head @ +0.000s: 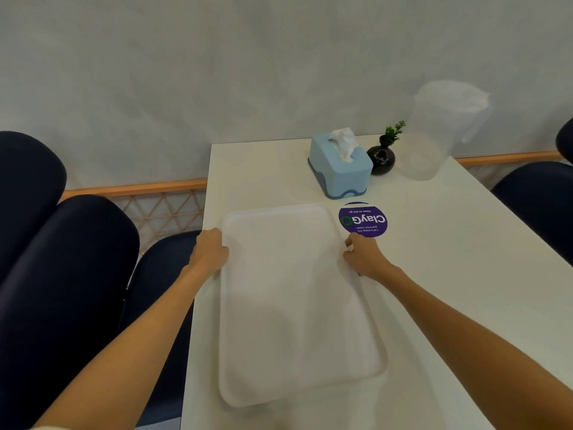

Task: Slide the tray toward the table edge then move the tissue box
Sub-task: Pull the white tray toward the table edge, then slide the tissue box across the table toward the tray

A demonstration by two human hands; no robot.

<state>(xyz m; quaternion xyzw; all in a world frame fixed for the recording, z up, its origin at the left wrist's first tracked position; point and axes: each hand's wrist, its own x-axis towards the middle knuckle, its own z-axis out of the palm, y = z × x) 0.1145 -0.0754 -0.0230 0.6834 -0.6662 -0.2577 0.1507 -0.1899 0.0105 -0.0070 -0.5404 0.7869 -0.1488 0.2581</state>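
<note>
A large white tray lies flat on the white table, close to the table's left edge. My left hand grips the tray's left rim near its far corner. My right hand grips the right rim at about the same height. A light blue tissue box, with a white tissue sticking out of its top, stands beyond the tray toward the table's far end, apart from both hands.
A small black vase with a green sprig stands right of the tissue box. A clear plastic jug is further right. A round purple sticker lies beside the tray's far right corner. Dark blue chairs flank the table's left side.
</note>
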